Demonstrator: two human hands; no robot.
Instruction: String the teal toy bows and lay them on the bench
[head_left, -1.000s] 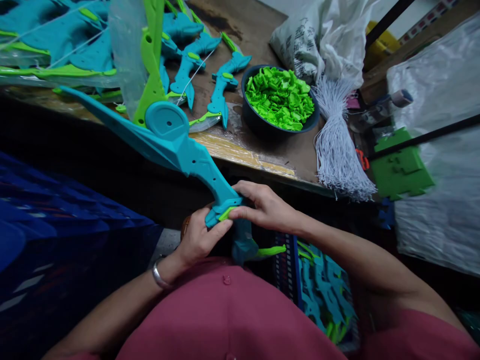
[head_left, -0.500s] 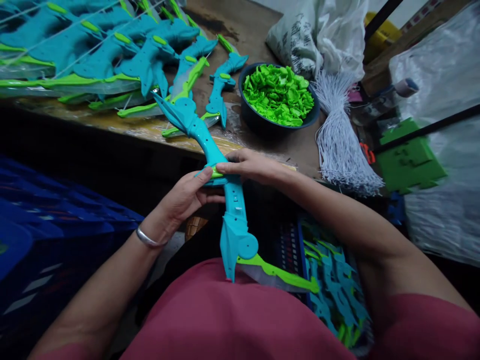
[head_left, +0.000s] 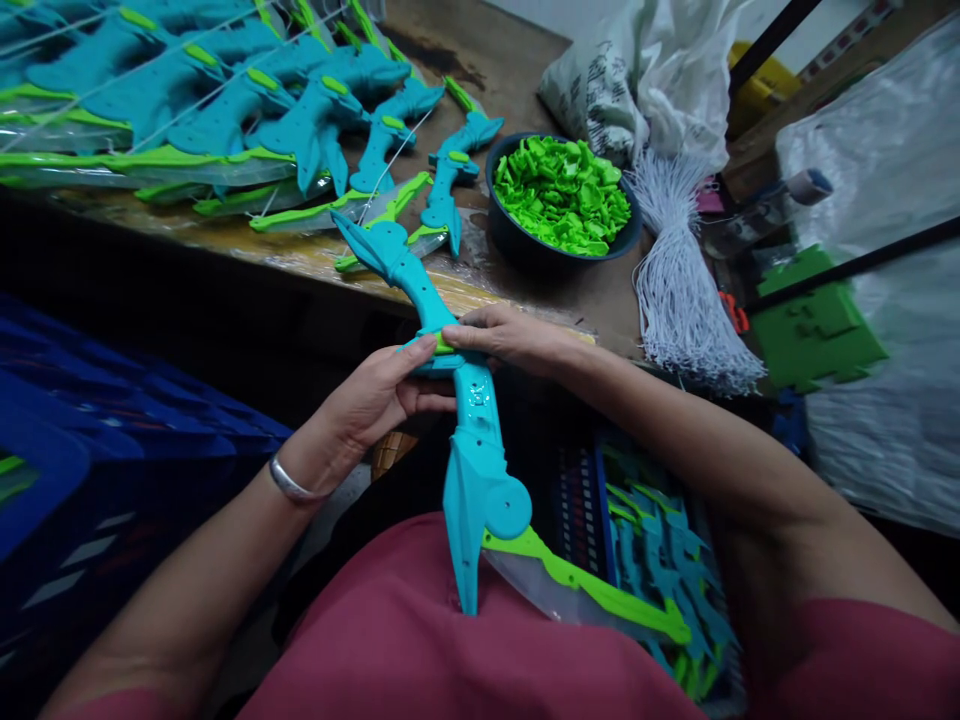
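We have one toy bow (head_left: 480, 400) at the desk's (head_left: 517, 60) front edge; other bows (head_left: 307, 120) lie left, a bowl (head_left: 510, 235) of small parts (head_left: 562, 195) right of them, strings (head_left: 682, 290) farther right, a sack (head_left: 592, 90) behind.

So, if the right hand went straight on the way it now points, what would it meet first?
The right hand would first meet the turquoise toy bow it is holding; beyond that, probably the left hand, though depth is unclear.

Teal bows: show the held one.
The bow before the shirt, in the left hand and right hand; other bows lie on the table or in the crate.
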